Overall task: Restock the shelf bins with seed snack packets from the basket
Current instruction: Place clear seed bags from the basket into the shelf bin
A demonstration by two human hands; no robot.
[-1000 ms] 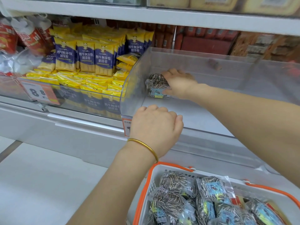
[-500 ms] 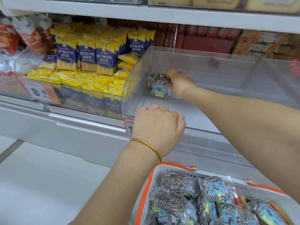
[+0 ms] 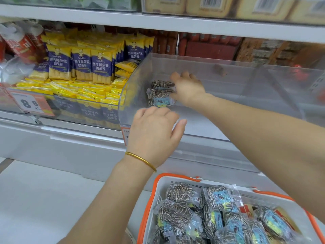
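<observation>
From the head camera, the right hand [image 3: 189,89] reaches deep into the clear plastic bin [image 3: 246,76]. Its fingers [image 3: 186,74] lie nearly straight and a little spread, and they hold nothing closed inside them. The palm side touches the stacked sunflower seed packets [image 3: 161,96], which sit just left of those fingers against the bin's left wall. This looks like pressing the small stack into the corner so that it stands tidy and leaves room beside it. The thumb is hidden.

The left hand [image 3: 154,134] is at the bin's front lip with its fingers bent over the edge and the thumb held out to the right. The fingertips are hidden, so I cannot tell whether it grips the lip or only rests there. Most likely it is steadying the bin. A gold bangle [image 3: 140,159] circles that wrist.

Below and nearer than both sets of fingers, the orange-rimmed basket [image 3: 153,196] holds many more loose seed packets [image 3: 219,208], so I judge the restocking has barely started.

Left of the fingers, a neighbouring bin is full of yellow-and-blue snack packs [image 3: 80,66], with a price label [image 3: 29,103] on its front. A white shelf board [image 3: 158,23] runs above, and pale floor [image 3: 35,199] lies below
</observation>
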